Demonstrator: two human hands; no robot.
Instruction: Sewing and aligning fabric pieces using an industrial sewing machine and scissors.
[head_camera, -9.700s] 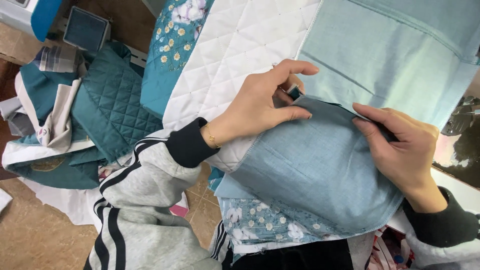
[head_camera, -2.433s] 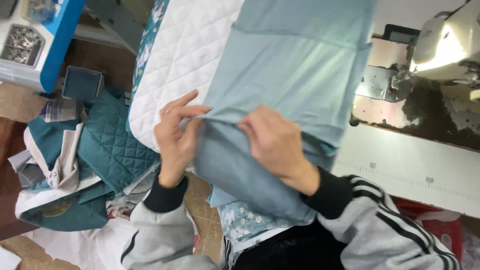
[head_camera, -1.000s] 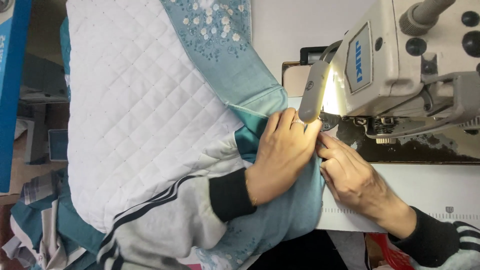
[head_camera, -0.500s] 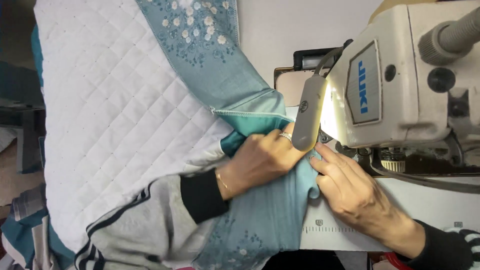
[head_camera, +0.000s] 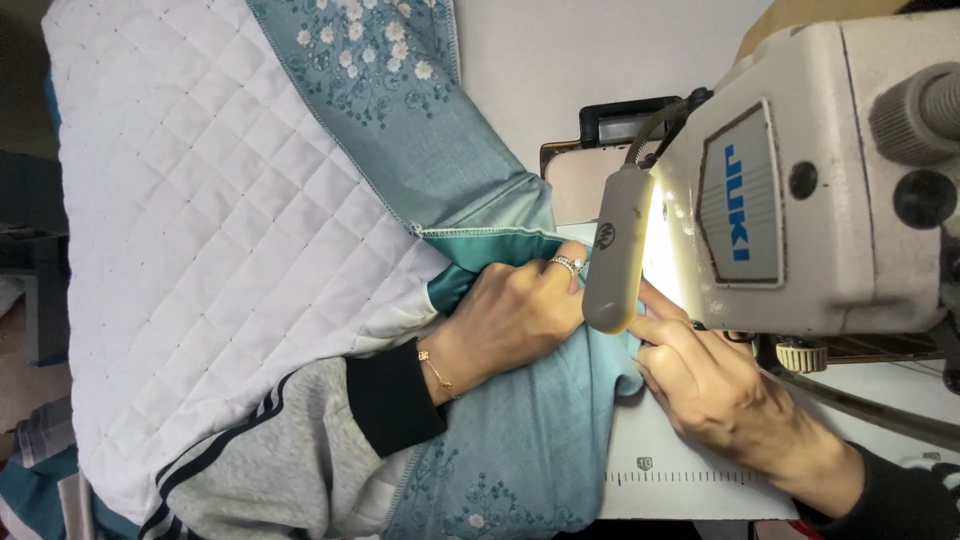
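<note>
A pale blue fabric piece with a dark teal lining lies on the white machine table. My left hand, wearing a ring and a thin bracelet, rests on it with curled fingers and holds it down. My right hand grips the fabric's edge just beside the needle area, which the lamp hides. The white sewing machine stands directly above my right hand.
A white quilted panel joined to blue flowered fabric spreads over the left half. A dark box stands behind the machine. A printed ruler strip runs along the table's front edge. More teal cloth lies at the lower left.
The hands brought the blue fabric from my lap up to the sewing machine. Over the last second the view has closed in, and both hands stay at the needle area.
</note>
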